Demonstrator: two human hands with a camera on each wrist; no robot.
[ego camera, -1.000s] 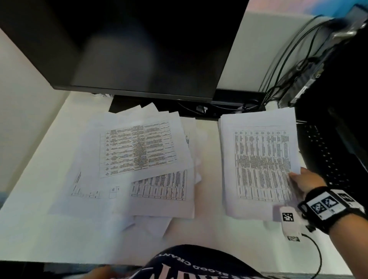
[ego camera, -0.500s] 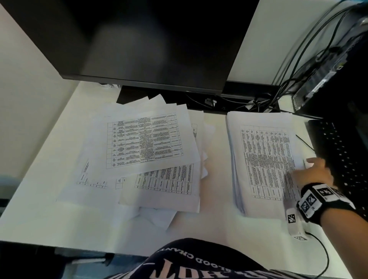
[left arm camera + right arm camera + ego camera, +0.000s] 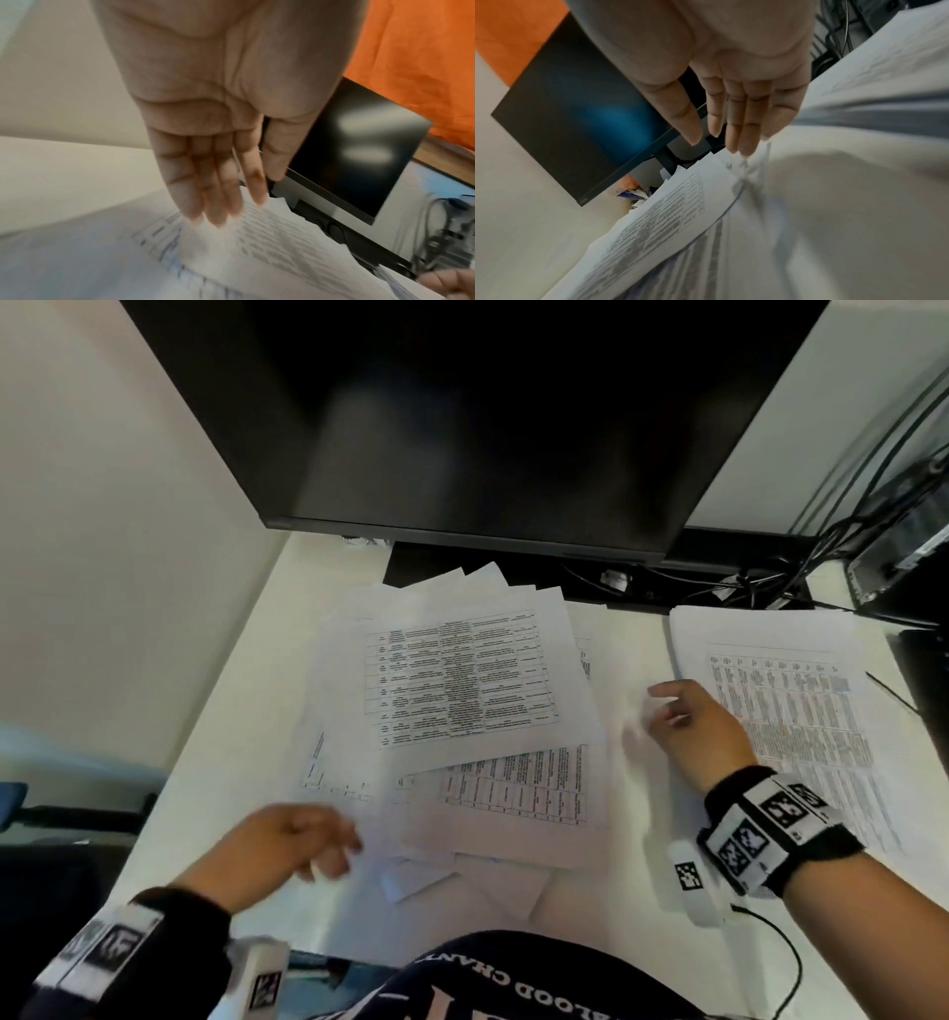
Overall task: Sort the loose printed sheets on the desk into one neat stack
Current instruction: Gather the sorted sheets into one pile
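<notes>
A loose fan of printed sheets (image 3: 462,690) lies on the white desk (image 3: 246,690) in front of the monitor. To its right sits a squared stack of printed sheets (image 3: 791,711). My left hand (image 3: 328,845) hovers at the near left corner of the loose sheets (image 3: 257,243), fingers (image 3: 213,194) straight and holding nothing. My right hand (image 3: 672,711) is between the two piles, just above the desk, with relaxed fingers (image 3: 741,121) and nothing in it. The top loose sheet (image 3: 659,215) shows a printed table.
A large black monitor (image 3: 488,428) stands over the back of the desk. Cables (image 3: 760,588) and a dark device (image 3: 904,546) crowd the back right; a black keyboard (image 3: 924,670) lies at the right edge. A white wall (image 3: 102,557) bounds the left.
My right hand left the stack's right edge and moved left to the gap between the piles. My left hand came up into view at the loose sheets' near left corner.
</notes>
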